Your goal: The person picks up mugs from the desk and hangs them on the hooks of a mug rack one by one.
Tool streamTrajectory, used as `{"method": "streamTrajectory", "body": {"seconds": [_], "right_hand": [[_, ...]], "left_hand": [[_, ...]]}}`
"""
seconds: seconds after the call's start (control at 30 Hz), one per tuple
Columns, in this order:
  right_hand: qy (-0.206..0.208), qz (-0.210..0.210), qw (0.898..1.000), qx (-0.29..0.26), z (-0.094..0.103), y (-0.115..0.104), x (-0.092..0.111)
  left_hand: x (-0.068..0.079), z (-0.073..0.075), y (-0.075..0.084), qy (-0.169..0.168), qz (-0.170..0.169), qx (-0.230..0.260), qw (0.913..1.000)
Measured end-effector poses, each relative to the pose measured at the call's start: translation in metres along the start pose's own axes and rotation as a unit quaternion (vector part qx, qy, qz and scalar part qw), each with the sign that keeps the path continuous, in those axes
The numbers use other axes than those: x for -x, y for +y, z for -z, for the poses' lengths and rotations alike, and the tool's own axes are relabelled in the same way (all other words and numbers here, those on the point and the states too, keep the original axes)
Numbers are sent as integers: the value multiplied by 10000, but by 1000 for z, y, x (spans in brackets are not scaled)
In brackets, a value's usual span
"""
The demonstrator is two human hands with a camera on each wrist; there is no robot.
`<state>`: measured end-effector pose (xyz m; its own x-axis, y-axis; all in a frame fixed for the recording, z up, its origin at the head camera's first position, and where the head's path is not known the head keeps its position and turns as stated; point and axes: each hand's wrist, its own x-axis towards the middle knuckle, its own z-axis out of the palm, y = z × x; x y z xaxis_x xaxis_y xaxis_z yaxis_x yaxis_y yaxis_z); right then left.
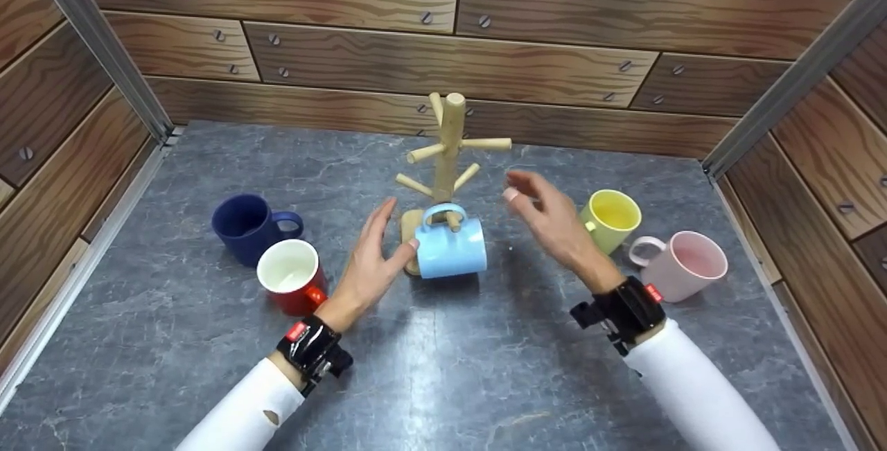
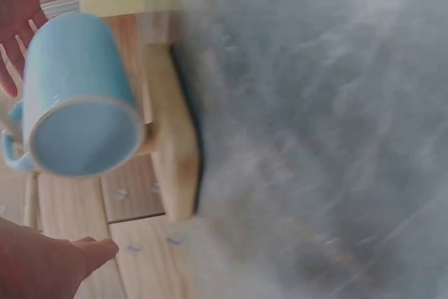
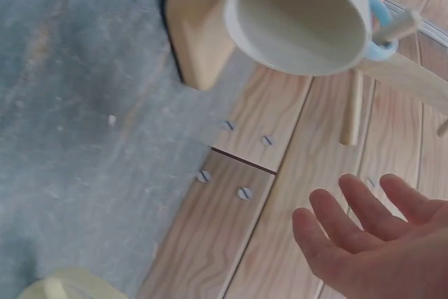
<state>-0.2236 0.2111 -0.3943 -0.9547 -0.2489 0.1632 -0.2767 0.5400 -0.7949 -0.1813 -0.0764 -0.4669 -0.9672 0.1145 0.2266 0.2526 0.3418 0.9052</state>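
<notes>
We have the blue mug (image 1: 450, 251) hanging by its handle on the low front peg (image 1: 454, 222) of the rack (image 1: 447, 167), left hand (image 1: 371, 262) just beside it, right hand (image 1: 556, 221) farther off, both open-fingered, navy mug (image 1: 242, 235) and red mug (image 1: 294, 290) leftward, yellow mug (image 1: 611, 224) and pink mug (image 1: 680, 269) rightward.

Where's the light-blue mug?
Head view, centre: the light-blue mug hangs by its handle on a low peg of the wooden rack, between left hand and right hand.
</notes>
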Motion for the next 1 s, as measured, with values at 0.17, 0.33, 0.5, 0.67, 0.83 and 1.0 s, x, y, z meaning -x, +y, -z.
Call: {"method": "streamTrajectory", "body": {"seconds": [0.17,0.33,0.5,0.67,0.83,1.0], "right_hand": [[250,192,9992,-262,8,-10,-2],[355,350,9975,-503,10,-20,-6],[643,754,9916,-828,9,-30,-11],[899,1107,9862,-840,7,-41,-13],[1062,1273,9837,-699,12,-52,-18],[1118,1432,9831,-239,19,-64,-28]], "left_hand": [[-15,12,21,289,-524,-34,9982],[-32,21,47,538,-1038,391,9924],[-39,23,67,1007,-1809,626,9763],[-44,21,79,1298,-2422,605,9596],[-47,17,83,1416,-2574,690,9534],[-49,15,84,1605,-2759,776,9445]]}}
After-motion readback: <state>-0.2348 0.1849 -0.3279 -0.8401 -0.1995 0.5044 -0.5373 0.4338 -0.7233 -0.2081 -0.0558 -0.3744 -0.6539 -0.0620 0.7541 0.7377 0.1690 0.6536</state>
